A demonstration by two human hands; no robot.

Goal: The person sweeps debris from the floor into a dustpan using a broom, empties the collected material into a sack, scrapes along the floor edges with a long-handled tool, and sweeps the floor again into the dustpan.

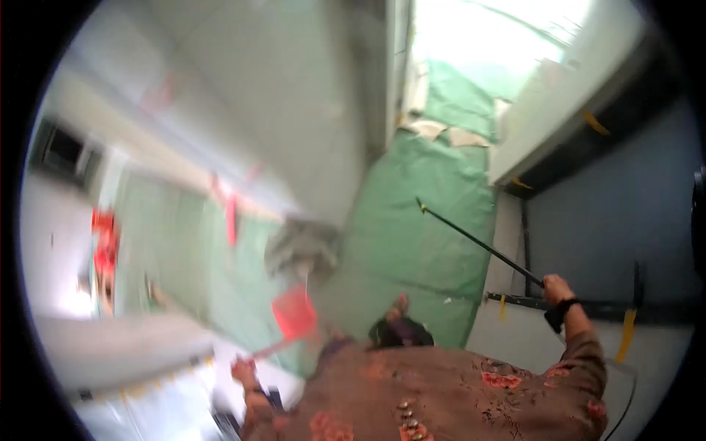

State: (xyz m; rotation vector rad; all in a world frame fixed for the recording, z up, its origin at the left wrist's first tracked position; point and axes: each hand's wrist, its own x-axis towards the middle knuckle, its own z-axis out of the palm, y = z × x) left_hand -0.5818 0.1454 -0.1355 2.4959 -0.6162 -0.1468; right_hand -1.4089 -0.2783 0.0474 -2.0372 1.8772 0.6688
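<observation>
My left hand (245,373) is closed around the handle of a pink-red dustpan (294,312), held out low in front of me on the left; motion blurs it. On the right, the fingers of my right hand (558,290) wrap round a long thin black pole (482,244). A small yellow bit shows near the pole's far end, which points forward and left over the green floor covering (419,176). I cannot make out a brush on the pole. My foot (399,305) shows just below, on the green covering.
A grey, blurred heap (301,246) lies on the floor by the wall end (294,147). At right stands a large dark panel (610,213) with yellow tape. Red items (106,239) are at the far left. Plastic-covered surface (147,411) lies at lower left. A bright opening (507,37) is ahead.
</observation>
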